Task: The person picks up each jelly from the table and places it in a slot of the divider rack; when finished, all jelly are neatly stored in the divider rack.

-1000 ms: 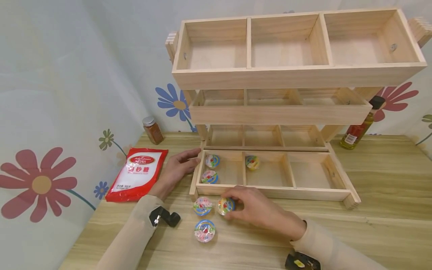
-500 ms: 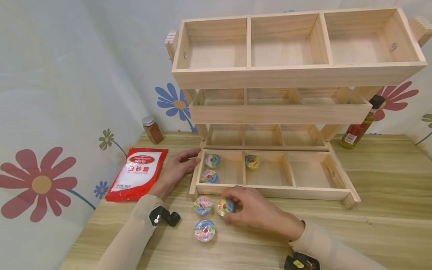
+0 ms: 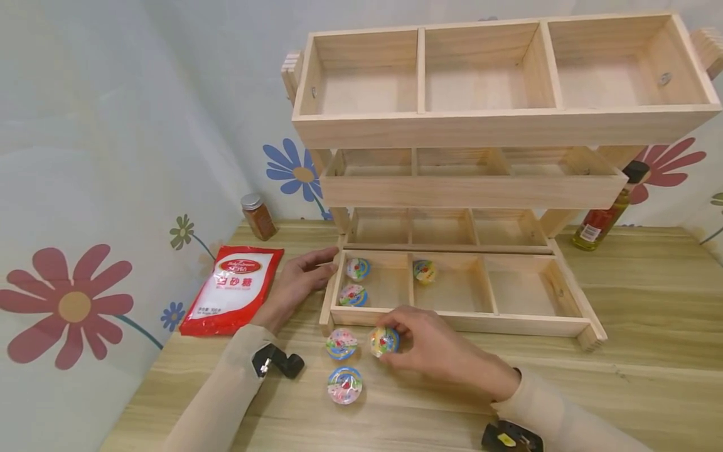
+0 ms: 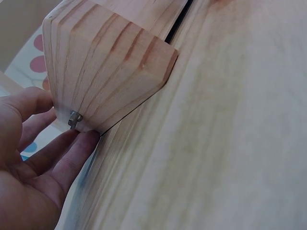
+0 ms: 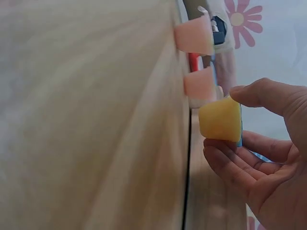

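My right hand (image 3: pixel 435 345) pinches a yellow jelly cup (image 3: pixel 385 341) between thumb and fingers, just in front of the wooden rack's bottom tray (image 3: pixel 531 324). In the right wrist view the cup (image 5: pixel 220 120) is lifted off the table, its yellow side showing. Two pink jelly cups (image 3: pixel 341 344) (image 3: pixel 344 385) stand on the table to its left. Inside the tray, two more pink cups (image 3: pixel 353 295) sit in the left compartment and a yellow one (image 3: pixel 425 271) in the middle. My left hand (image 3: pixel 296 279) touches the rack's left side, fingertips against the wooden end piece (image 4: pixel 105 62) near a bolt.
Upper tiers (image 3: pixel 503 129) of the rack overhang the bottom tray. A red-and-white sugar bag (image 3: pixel 234 289) lies left of the left hand, with a spice jar (image 3: pixel 258 218) behind it. An oil bottle (image 3: pixel 603 210) stands at the rack's right.
My right hand has raised the yellow jelly cup slightly and shifted it a little to the right. The left hand stays against the rack. The head view has turned slightly.
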`<state>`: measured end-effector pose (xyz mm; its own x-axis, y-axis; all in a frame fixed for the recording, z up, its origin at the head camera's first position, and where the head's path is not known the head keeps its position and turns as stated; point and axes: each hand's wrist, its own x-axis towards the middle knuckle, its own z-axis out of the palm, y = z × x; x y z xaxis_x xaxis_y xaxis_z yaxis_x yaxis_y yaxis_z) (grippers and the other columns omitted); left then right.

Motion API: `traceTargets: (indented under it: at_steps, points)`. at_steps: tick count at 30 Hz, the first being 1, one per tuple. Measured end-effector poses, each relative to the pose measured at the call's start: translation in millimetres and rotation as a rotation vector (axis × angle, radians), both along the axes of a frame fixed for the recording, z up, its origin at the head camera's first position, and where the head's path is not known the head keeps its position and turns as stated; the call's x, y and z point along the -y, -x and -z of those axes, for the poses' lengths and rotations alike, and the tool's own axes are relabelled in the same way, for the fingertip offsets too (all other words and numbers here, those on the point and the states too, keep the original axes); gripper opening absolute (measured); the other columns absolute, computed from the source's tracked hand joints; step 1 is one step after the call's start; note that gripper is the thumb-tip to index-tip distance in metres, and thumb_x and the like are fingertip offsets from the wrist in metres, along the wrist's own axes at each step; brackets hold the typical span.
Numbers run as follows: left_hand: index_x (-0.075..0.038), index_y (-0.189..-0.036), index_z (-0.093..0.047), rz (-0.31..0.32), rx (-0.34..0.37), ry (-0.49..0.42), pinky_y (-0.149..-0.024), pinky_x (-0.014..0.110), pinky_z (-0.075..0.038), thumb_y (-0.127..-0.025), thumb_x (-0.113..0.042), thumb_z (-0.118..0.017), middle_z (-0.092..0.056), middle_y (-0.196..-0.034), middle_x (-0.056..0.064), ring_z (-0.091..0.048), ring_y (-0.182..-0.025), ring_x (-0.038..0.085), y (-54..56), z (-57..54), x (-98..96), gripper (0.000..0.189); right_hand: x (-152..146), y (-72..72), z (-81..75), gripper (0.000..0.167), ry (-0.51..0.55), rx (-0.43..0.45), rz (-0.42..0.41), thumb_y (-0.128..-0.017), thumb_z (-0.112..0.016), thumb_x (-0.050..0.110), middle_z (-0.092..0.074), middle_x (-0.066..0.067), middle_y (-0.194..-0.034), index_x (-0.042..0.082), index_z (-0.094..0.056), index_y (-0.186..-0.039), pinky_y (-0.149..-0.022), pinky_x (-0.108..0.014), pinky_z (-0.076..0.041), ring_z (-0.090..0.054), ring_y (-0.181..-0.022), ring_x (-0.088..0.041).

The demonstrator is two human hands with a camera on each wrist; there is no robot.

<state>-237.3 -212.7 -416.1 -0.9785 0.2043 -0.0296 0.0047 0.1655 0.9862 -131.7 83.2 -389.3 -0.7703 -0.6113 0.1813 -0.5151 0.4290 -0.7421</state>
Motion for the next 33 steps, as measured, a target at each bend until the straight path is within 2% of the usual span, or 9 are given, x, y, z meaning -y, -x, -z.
traceTargets:
  at_steps: [7, 15, 18, 24, 33]
  points:
    - [-0.012, -0.15, -0.062, -0.005, 0.004, 0.0, -0.1, 0.035, -0.058, -0.105, -0.023, -0.07, -0.059, -0.15, 0.011, -0.062, -0.131, 0.028, 1.2, 1.3, 0.2, 0.047, -10, 2.9, -11.3, 0.042, 0.037, 0.019, 0.036, -0.084, -0.09, 0.009, -0.07, -0.001, -0.107, 0.0, -0.071, -0.121, -0.087, -0.026, -0.061, -0.069, -0.097, -0.016]
    - [-0.013, -0.151, -0.062, -0.005, 0.008, 0.013, -0.1, 0.036, -0.058, -0.105, -0.023, -0.07, -0.058, -0.151, 0.011, -0.061, -0.132, 0.029, 0.7, 1.2, 0.5, 0.047, -26, 8.0, -21.0, 0.042, 0.062, 0.039, 0.08, -0.086, -0.089, 0.007, -0.07, -0.002, -0.108, -0.002, -0.07, -0.123, -0.091, -0.033, -0.061, -0.068, -0.101, -0.02]
    - [-0.014, -0.151, -0.061, -0.004, 0.009, 0.012, -0.101, 0.036, -0.058, -0.105, -0.024, -0.069, -0.058, -0.151, 0.01, -0.061, -0.132, 0.029, 0.9, 1.5, 0.8, 0.047, -33, 10.9, -24.1, 0.042, 0.066, 0.017, 0.088, -0.087, -0.088, 0.007, -0.071, -0.003, -0.109, -0.002, -0.07, -0.124, -0.092, -0.037, -0.062, -0.068, -0.102, -0.022]
    - [-0.013, -0.15, -0.062, -0.006, 0.012, 0.002, -0.1, 0.036, -0.058, -0.105, -0.024, -0.07, -0.058, -0.15, 0.01, -0.061, -0.131, 0.029, 1.1, 1.7, 0.0, 0.047, -45, 17.0, -30.7, 0.042, 0.085, -0.045, 0.118, -0.086, -0.089, 0.008, -0.073, -0.002, -0.11, 0.0, -0.072, -0.124, -0.09, -0.037, -0.062, -0.07, -0.101, -0.022]
    - [-0.012, -0.151, -0.061, -0.006, 0.011, 0.002, -0.101, 0.036, -0.058, -0.105, -0.024, -0.07, -0.058, -0.151, 0.011, -0.061, -0.131, 0.029, 0.8, 1.4, -0.7, 0.048, -58, 26.3, -35.4, 0.042, 0.077, 0.008, 0.18, -0.091, -0.086, 0.013, -0.073, -0.005, -0.115, 0.001, -0.07, -0.128, -0.096, -0.043, -0.06, -0.069, -0.105, -0.024]
